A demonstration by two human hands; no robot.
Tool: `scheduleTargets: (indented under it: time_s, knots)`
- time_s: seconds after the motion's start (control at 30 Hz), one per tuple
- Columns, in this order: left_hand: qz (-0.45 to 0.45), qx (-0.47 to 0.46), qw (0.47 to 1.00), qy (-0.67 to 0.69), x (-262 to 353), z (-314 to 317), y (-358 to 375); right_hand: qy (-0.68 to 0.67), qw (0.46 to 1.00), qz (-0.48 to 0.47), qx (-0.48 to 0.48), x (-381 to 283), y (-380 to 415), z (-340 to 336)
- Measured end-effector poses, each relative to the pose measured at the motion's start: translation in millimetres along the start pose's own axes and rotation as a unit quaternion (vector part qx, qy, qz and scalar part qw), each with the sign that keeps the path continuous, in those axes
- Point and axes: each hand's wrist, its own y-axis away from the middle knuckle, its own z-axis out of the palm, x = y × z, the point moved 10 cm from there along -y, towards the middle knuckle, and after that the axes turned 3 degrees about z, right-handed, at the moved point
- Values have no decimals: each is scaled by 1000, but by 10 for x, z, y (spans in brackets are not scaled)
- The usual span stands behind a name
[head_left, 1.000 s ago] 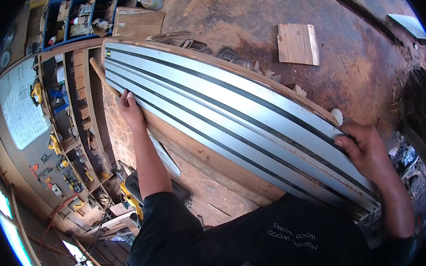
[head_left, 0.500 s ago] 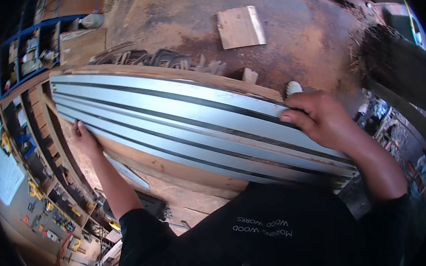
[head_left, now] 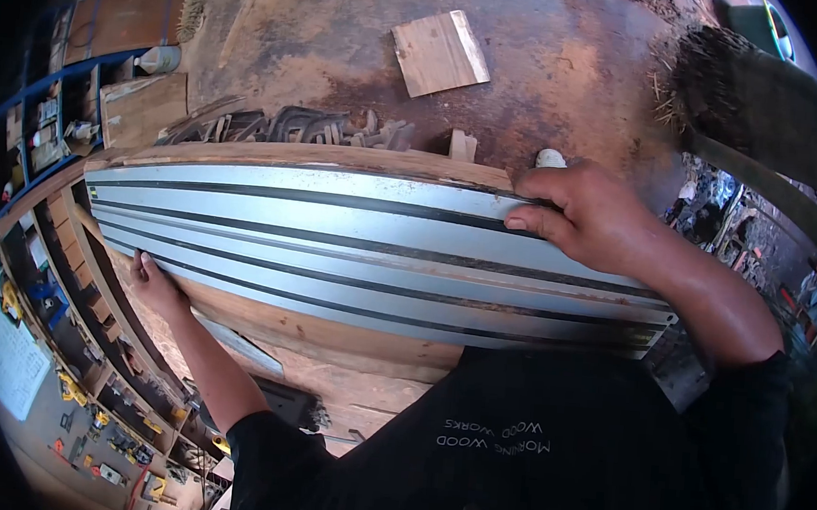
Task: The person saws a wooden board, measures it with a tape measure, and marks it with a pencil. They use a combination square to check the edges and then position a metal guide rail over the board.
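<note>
A long silvery guide rail with black lengthwise strips lies across a wooden board in front of me. My right hand is closed at the rail's far edge, right of the middle, thumb on top and fingers curled over the edge, their tips hidden. Near the left end, my left hand holds the rail's near edge with fingertips against it; part of that grip is hidden below. More brown wood shows along the rail's far side.
A loose square wood piece lies on the stained surface beyond. Several clamps and wood offcuts sit just past the rail. A white bottle stands by the blue shelving. Tools are spread at lower left.
The view has shifted a little, so the rail and both hands appear slightly lower and further left. Both hands keep the same places on the rail.
</note>
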Motion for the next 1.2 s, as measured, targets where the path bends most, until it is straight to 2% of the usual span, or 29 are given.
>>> scheduleTargets:
  time_s: [0.23,0.3,0.43,0.5,0.57,0.63,0.7,0.77,0.97,1.2]
  knots:
    - [18,-11,1000,1,-21,-8,-28,-6,1000,-4,9,-4,7,-5]
    - [3,-5,999,38,-80,-13,-24,6,999,-21,31,-13,4,-27]
    - [16,16,999,-30,-4,-18,6,-14,999,-45,28,-86,14,-48]
    - [21,35,996,-74,111,-10,49,-69,997,18,14,4,-15,-47]
    - [51,43,995,-72,129,-19,43,-77,997,7,16,-42,-17,-50]
    - [38,49,998,-2,65,-5,27,-78,997,11,21,-65,-31,-72]
    - [39,45,998,10,68,12,28,-75,996,52,9,-11,-29,-57]
    - [43,45,997,-51,87,16,21,-74,996,45,18,0,-28,-55]
    - [-2,35,999,-42,63,25,37,-64,997,51,2,12,-40,-38]
    - [21,34,998,-40,58,14,25,-80,996,39,-2,-12,-50,-29]
